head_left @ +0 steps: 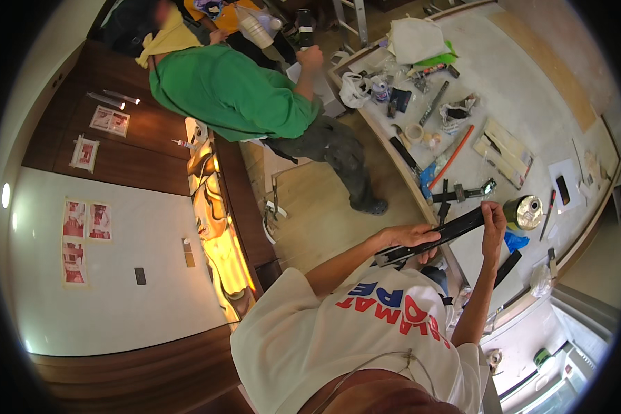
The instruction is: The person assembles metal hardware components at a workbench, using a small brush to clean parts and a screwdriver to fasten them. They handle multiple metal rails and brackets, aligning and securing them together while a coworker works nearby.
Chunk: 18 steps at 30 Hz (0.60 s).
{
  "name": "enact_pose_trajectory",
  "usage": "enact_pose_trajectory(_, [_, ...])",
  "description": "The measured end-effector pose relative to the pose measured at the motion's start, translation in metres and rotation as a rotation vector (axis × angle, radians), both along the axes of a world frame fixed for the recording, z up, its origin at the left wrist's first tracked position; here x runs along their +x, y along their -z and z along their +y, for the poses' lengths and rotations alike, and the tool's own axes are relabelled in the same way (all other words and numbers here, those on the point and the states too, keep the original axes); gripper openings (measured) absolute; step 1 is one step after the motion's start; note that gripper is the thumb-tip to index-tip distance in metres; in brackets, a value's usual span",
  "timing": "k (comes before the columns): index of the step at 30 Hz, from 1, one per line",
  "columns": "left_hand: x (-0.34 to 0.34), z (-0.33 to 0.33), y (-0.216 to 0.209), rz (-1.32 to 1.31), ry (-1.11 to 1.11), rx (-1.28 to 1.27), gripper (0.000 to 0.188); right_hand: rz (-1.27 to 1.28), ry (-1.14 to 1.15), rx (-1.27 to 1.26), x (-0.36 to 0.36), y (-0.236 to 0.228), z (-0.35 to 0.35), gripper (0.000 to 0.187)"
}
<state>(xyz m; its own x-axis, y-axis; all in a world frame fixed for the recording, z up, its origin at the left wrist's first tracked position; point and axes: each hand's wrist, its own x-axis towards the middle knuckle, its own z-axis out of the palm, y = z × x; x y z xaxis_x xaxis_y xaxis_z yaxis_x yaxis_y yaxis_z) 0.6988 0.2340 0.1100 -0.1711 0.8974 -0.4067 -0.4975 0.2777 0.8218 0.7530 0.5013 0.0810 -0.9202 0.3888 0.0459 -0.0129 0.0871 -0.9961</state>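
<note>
I hold a long black strip (455, 229), which looks like a metal rail or channel, slanting in front of my chest at the table's edge. My left hand (415, 237) is closed around its lower left part, thumb on top and fingers underneath. At the upper right end, my right hand (493, 218) pinches the strip. Just right of that hand a round tin can (524, 212) stands on the worktable (552, 110), with crumpled blue plastic (515, 241) beside it. Another black strip (508, 269) lies near my right forearm. A black clamp-like tool (466, 192) rests beyond the held strip.
A person in a green top (234, 93) stands to the left of the table, holding a dark object. An orange-red rod (451, 157), a tape roll (414, 132), a flat package (504, 153) and white cloth (417, 41) are on the table. A lit, marbled panel (221, 241) runs along the left counter.
</note>
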Motion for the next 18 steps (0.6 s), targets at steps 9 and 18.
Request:
enact_pose_trajectory(9, [0.023,-0.053,0.01,-0.049,-0.141,-0.005,0.045,-0.097,-0.09,-0.197,-0.009,0.007,-0.044,0.026])
enact_pose_trajectory(18, [0.022,-0.111,-0.005,0.052,-0.039,-0.013,0.027,-0.08,0.259,-0.393,-0.042,0.021,-0.003,0.026])
